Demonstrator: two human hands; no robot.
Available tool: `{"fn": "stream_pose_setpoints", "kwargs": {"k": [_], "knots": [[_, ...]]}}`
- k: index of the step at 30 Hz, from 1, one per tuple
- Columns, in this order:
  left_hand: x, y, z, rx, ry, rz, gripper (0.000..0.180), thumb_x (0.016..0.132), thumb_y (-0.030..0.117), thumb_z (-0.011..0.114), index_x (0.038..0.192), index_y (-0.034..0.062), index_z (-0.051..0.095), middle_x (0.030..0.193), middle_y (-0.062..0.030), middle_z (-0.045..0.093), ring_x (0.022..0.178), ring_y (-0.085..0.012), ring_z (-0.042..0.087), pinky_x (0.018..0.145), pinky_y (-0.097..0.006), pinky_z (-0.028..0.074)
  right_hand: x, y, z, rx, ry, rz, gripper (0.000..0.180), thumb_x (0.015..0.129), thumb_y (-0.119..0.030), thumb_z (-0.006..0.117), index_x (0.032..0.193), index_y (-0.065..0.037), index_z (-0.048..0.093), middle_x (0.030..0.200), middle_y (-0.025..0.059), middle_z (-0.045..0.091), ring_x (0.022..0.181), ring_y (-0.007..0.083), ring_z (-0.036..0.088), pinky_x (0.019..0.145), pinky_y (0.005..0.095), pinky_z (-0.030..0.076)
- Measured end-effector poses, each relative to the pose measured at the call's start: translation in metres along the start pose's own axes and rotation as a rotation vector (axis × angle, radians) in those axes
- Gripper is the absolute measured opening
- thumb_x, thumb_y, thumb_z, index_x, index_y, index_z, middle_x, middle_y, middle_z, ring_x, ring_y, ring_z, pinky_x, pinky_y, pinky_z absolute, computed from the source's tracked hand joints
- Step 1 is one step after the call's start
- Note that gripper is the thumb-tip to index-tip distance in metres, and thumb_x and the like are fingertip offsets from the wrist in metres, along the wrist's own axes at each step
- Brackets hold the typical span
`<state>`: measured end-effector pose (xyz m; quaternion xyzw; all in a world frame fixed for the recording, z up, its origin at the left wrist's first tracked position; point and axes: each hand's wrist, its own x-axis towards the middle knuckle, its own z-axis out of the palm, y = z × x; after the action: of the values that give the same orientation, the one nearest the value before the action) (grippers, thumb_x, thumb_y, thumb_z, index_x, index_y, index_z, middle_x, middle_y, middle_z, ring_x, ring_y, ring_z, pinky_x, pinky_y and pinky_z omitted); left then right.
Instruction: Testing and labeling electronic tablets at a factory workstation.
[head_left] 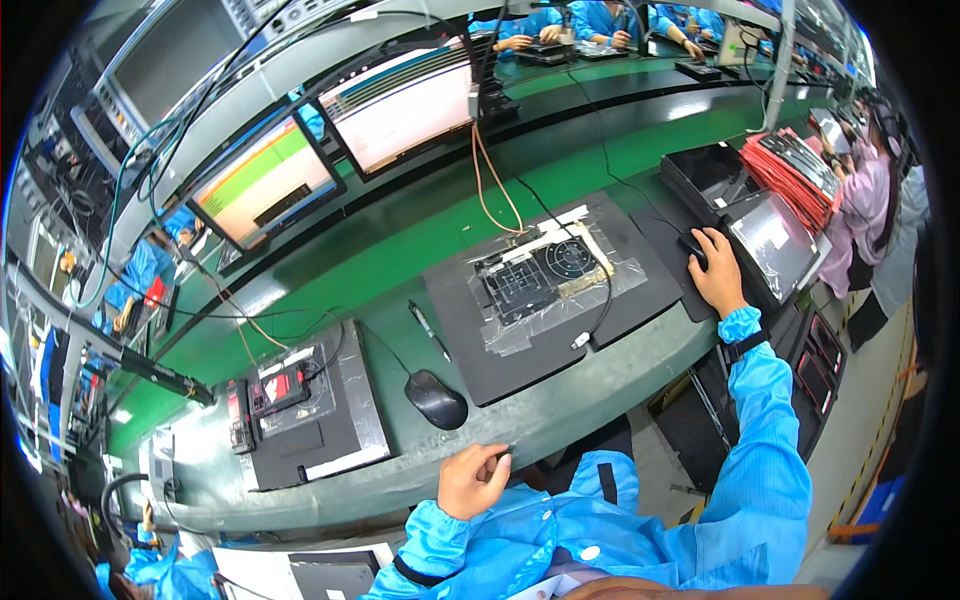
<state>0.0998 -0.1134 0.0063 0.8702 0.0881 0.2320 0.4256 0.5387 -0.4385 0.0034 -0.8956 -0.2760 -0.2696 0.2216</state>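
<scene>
My right hand point(718, 276) rests over a black computer mouse point(692, 250) on a dark mat at the right, with its fingers wrapped round it. At the table's front edge my left hand point(474, 482) is curled closed, and I see nothing in it. A second black mouse point(436, 399) lies just beyond the left hand, touched by neither hand. Between the hands sits a black pad point(628, 312) bearing a taped-down black fixture point(520, 278) with a round pattern. A loose cable end point(581, 341) lies on that pad.
Two lit monitors point(400, 105) stand at the back left. A pen point(429, 330) lies beside the pad. Another pad point(350, 420) with a red-and-black device point(278, 390) is at left. Black trays point(712, 170) and stacked red sleeves point(790, 180) stand at right. Other people work nearby.
</scene>
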Motion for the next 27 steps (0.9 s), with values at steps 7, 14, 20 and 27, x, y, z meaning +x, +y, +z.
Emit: {"fn": "stream_pose_setpoints", "kwargs": {"k": [7,14,20,27], "knots": [[0.002,0.001,-0.003,0.013,-0.045,-0.012,0.02,0.085,0.009,0.08,0.104,0.0071,0.077,0.067,-0.004,0.06,0.052,-0.0165,0.057,0.05,-0.031,0.045,0.009,-0.008,-0.003,0.087,-0.034,0.062,0.049,0.088,-0.014,0.074,0.136,-0.006,0.066,0.139,0.0183,0.059,0.13,0.0396,0.058,0.109,0.0445,0.049],[0.003,0.004,-0.004,-0.01,-0.053,-0.034,0.018,0.086,0.008,0.08,0.103,0.0067,0.077,0.067,-0.0038,0.059,0.052,-0.0165,0.057,0.05,-0.031,0.045,0.004,0.006,0.004,0.039,0.031,0.095,0.042,0.093,-0.013,0.069,0.134,-0.007,0.068,0.14,0.0179,0.059,0.129,0.0395,0.059,0.109,0.0443,0.049],[0.002,0.002,-0.002,0.005,-0.05,-0.014,0.019,0.085,0.008,0.08,0.103,0.0067,0.077,0.067,-0.0034,0.059,0.051,-0.0157,0.056,0.049,-0.031,0.045,0.004,0.007,0.008,0.017,0.027,0.105,0.04,0.094,-0.016,0.07,0.134,-0.007,0.068,0.142,0.0172,0.059,0.129,0.0399,0.059,0.108,0.0443,0.05],[0.003,0.004,-0.002,0.02,-0.048,0.011,0.019,0.084,0.008,0.081,0.103,0.0066,0.077,0.068,-0.0027,0.059,0.051,-0.0154,0.056,0.049,-0.031,0.046,0.005,0.004,0.005,0.006,0.022,0.172,0.04,0.096,-0.016,0.069,0.135,-0.008,0.067,0.143,0.0166,0.059,0.13,0.0386,0.06,0.109,0.043,0.049]]}}
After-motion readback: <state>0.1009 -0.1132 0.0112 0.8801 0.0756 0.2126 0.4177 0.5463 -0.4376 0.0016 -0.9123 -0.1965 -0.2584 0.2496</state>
